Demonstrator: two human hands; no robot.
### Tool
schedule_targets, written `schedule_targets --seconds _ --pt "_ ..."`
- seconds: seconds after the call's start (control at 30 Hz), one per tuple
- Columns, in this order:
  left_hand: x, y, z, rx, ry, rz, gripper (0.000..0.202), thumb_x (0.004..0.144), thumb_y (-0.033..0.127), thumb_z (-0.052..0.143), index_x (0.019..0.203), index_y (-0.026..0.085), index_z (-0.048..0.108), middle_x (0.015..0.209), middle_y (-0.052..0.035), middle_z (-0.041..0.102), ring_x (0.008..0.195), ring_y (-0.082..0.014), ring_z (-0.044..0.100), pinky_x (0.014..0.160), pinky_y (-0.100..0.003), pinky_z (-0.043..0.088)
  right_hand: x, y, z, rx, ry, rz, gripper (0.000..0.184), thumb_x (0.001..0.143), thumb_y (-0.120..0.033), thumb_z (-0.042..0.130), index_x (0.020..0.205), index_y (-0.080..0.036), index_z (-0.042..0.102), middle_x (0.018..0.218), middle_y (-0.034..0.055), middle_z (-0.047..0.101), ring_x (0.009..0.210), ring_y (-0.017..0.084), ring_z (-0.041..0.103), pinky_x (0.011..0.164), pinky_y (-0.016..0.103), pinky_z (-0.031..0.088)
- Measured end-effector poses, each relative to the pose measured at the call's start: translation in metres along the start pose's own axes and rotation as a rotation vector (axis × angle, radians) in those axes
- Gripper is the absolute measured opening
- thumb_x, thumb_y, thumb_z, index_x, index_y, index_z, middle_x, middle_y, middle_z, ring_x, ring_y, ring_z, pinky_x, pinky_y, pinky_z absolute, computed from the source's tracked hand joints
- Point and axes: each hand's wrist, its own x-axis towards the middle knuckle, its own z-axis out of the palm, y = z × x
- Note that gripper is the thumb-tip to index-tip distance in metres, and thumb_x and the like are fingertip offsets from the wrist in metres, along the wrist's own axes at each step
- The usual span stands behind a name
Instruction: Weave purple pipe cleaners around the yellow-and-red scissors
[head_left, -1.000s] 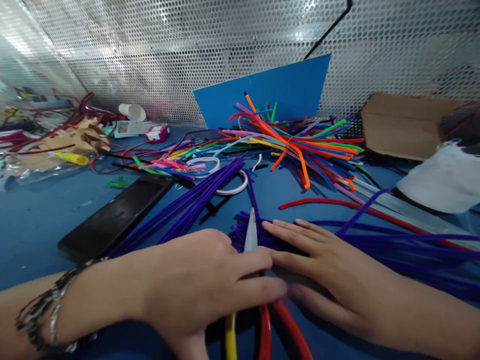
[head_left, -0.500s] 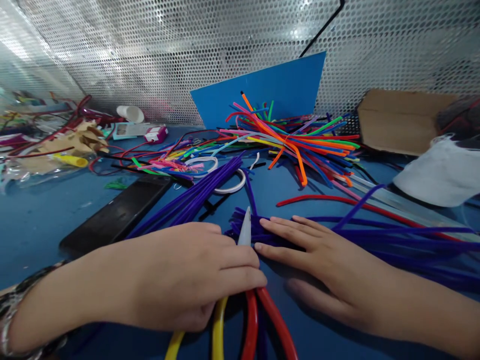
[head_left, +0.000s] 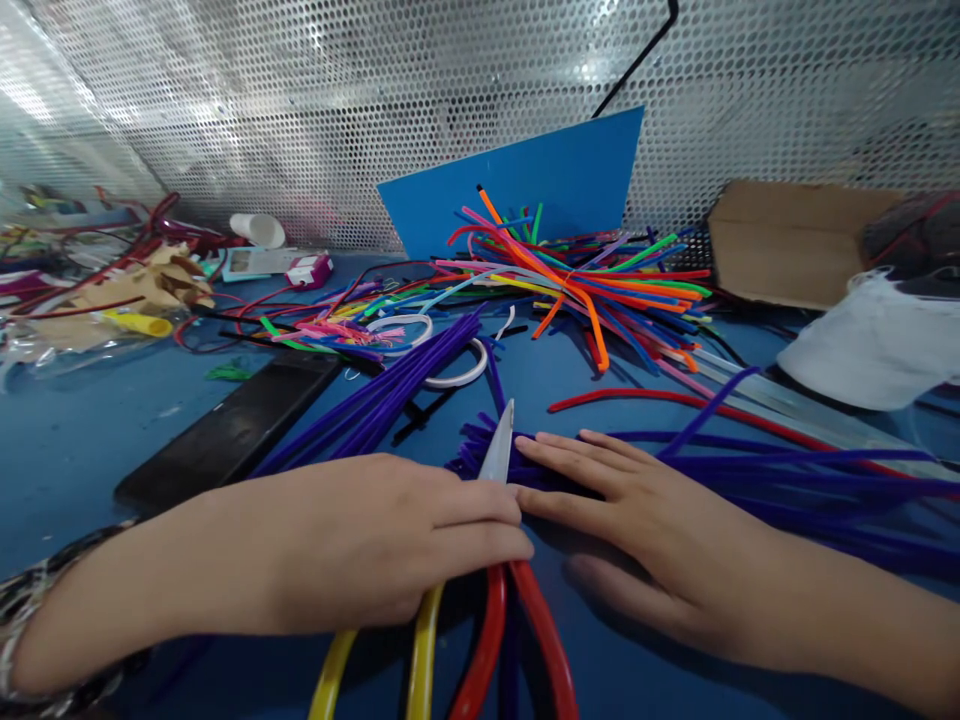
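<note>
My left hand (head_left: 360, 545) is closed around scissors (head_left: 498, 447) near the base of the blades. The silver blade points away from me and leans right, beside the cut ends of a bundle of purple pipe cleaners (head_left: 757, 478). Below my fingers the yellow and red handles run toward me. My right hand (head_left: 637, 520) lies flat over that bundle, fingers stretched out and the index tip close to the left fingertips. My left thumb is hidden. A second purple bunch (head_left: 390, 385) lies beyond my left hand.
A black phone-like slab (head_left: 232, 430) lies at left. Behind are a multicoloured pipe cleaner pile (head_left: 592, 285), a blue board (head_left: 517, 180) and white rings of tape (head_left: 469, 372). To the right lie a red pipe cleaner (head_left: 630, 394), a white mask (head_left: 862, 345) and cardboard (head_left: 795, 245).
The scissors have turned: the blade tip has swung right and the handles left. My left hand has shifted slightly away from me. My right hand stays flat on the purple bundle.
</note>
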Motion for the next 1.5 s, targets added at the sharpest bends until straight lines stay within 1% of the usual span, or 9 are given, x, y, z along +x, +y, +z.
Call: schedule_targets --seconds 0.27,0.43,0.53,0.7,0.9,1.13,1.27,1.37,1.5 --pt "0.005 -0.024 -0.003 -0.014 -0.020 0.086 0.052 0.079 0.000 0.040 0.129 0.015 0.039 0.123 -0.0071 0.053 0.105 -0.0157 0.054 0.087 -0.021 0.043 -0.001 0.000 0.001 0.006 0.021 -0.009 0.044 0.090 -0.032 0.040 0.134 -0.027 0.041 0.142 0.0111 0.034 0.131 0.025 0.030 0.104 0.050 0.028" --pt "0.000 -0.028 -0.004 0.016 -0.047 0.050 0.056 0.082 0.002 0.036 0.133 0.023 0.036 0.129 -0.0076 0.048 0.108 -0.0156 0.053 0.089 -0.023 0.042 0.000 0.000 0.001 -0.015 0.008 -0.018 0.045 0.090 -0.031 0.039 0.135 -0.027 0.039 0.142 0.0112 0.035 0.132 0.023 0.028 0.104 0.051 0.027" --pt "-0.001 -0.026 -0.008 0.086 -0.043 -0.007 0.055 0.082 0.006 0.039 0.132 0.030 0.039 0.140 -0.0068 0.037 0.121 -0.0207 0.044 0.098 -0.033 0.037 0.000 0.001 0.001 -0.034 0.020 -0.034 0.045 0.090 -0.031 0.039 0.135 -0.025 0.039 0.141 0.0116 0.036 0.133 0.023 0.027 0.104 0.050 0.027" --pt "0.004 -0.028 -0.007 0.099 -0.093 -0.035 0.052 0.086 0.020 0.040 0.137 0.011 0.031 0.143 -0.0108 0.031 0.134 -0.0209 0.024 0.110 -0.040 0.018 -0.002 0.002 0.003 -0.052 0.055 -0.045 0.044 0.090 -0.031 0.040 0.133 -0.026 0.041 0.142 0.0098 0.035 0.131 0.023 0.030 0.104 0.049 0.029" --pt "0.004 -0.029 -0.007 0.013 -0.140 -0.092 0.053 0.087 0.020 0.041 0.138 0.011 0.029 0.143 -0.0093 0.030 0.131 -0.0175 0.031 0.107 -0.030 0.028 -0.002 0.001 0.003 -0.045 0.060 -0.041 0.044 0.090 -0.032 0.040 0.133 -0.025 0.042 0.142 0.0116 0.034 0.131 0.025 0.031 0.103 0.050 0.029" --pt "0.002 -0.019 -0.005 0.085 -0.055 -0.185 0.047 0.089 0.035 0.042 0.128 0.010 0.046 0.131 -0.0117 0.048 0.119 -0.0230 0.047 0.101 -0.035 0.038 0.001 0.001 0.001 -0.069 0.018 -0.032 0.045 0.091 -0.033 0.036 0.135 -0.026 0.039 0.142 0.0132 0.034 0.131 0.025 0.030 0.102 0.052 0.031" --pt "0.005 -0.021 0.005 0.131 -0.048 -0.208 0.051 0.087 0.046 0.045 0.123 0.011 0.051 0.132 -0.0150 0.046 0.119 -0.0264 0.047 0.098 -0.037 0.041 0.001 0.000 0.000 -0.049 0.017 -0.031 0.044 0.091 -0.033 0.037 0.134 -0.025 0.041 0.142 0.0132 0.034 0.131 0.025 0.029 0.103 0.050 0.029" --pt "0.007 -0.021 0.008 0.117 -0.056 -0.235 0.049 0.087 0.044 0.046 0.125 0.013 0.049 0.138 -0.0158 0.039 0.119 -0.0267 0.048 0.093 -0.037 0.045 0.000 -0.001 -0.001 -0.030 0.016 -0.031 0.044 0.091 -0.033 0.037 0.134 -0.025 0.041 0.142 0.0133 0.033 0.131 0.025 0.028 0.103 0.050 0.029" --pt "0.009 -0.019 0.005 0.104 -0.007 -0.271 0.050 0.081 0.037 0.053 0.124 0.011 0.051 0.132 -0.0149 0.047 0.115 -0.0258 0.051 0.095 -0.036 0.043 -0.001 0.000 0.000 -0.032 0.007 -0.022 0.044 0.091 -0.033 0.037 0.135 -0.026 0.040 0.143 0.0122 0.033 0.131 0.025 0.029 0.103 0.051 0.030"
